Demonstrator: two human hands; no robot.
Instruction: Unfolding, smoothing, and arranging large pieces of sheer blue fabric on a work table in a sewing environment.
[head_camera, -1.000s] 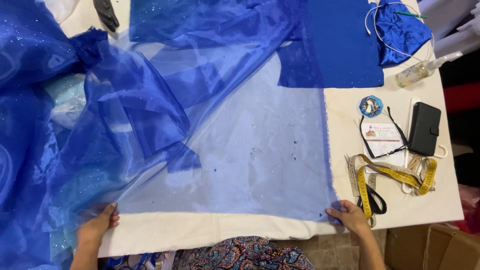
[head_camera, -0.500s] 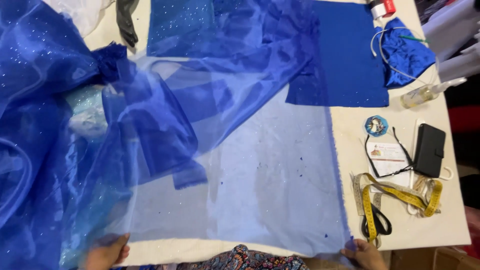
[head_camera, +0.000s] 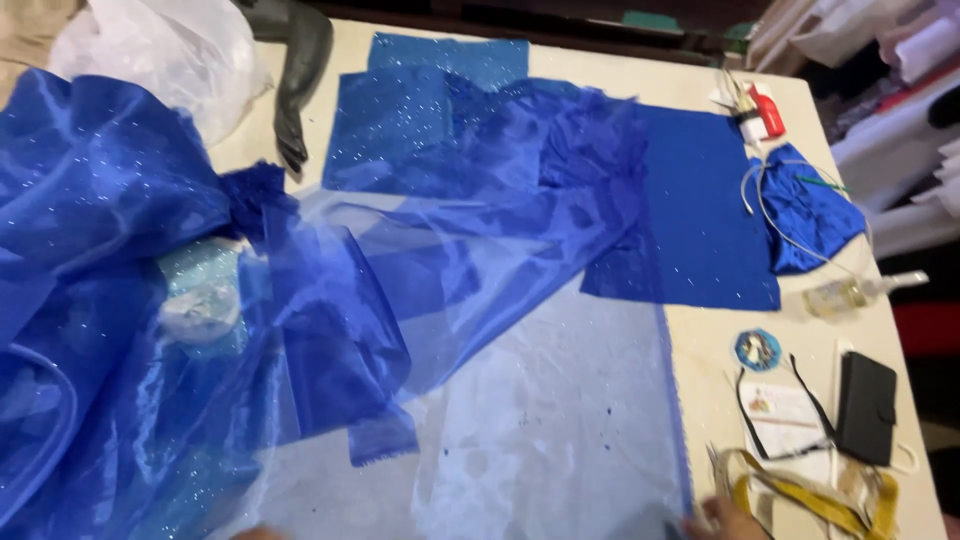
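The sheer blue fabric (head_camera: 520, 400) covers most of the pale table (head_camera: 720, 380), and everything else is best placed against it. At its left side the cloth piles into a deep, glossy blue heap (head_camera: 100, 300) with a pale glittery patch (head_camera: 200, 290) showing through the folds; that bunching would need easing flat before the sheet can lie true. Of the left hand (head_camera: 258, 534) only a sliver shows at the bottom edge, under the fabric's near hem, and whether it pinches the cloth or merely rests there cannot be told. Beyond the far edge of the fabric lie a clear plastic bag (head_camera: 160, 50) and a dark mannequin hand (head_camera: 298, 70). Toward the far right, partly over the sheer layer, sit sparkly blue panels (head_camera: 430, 110) and a solid royal-blue piece (head_camera: 700, 220). The right hand (head_camera: 722, 520) sits at the fabric's near right corner, fingers curled close, seemingly on the selvedge, though the grip itself is cut off and unclear. To smooth well, both hands should probably pull the hem evenly and gently, since this light weave looks prone to skewing. Right of the fabric lie a yellow tape measure (head_camera: 800, 500), a black wallet (head_camera: 866, 405), a card on a lanyard (head_camera: 785, 420) and a small spray bottle (head_camera: 850, 292).
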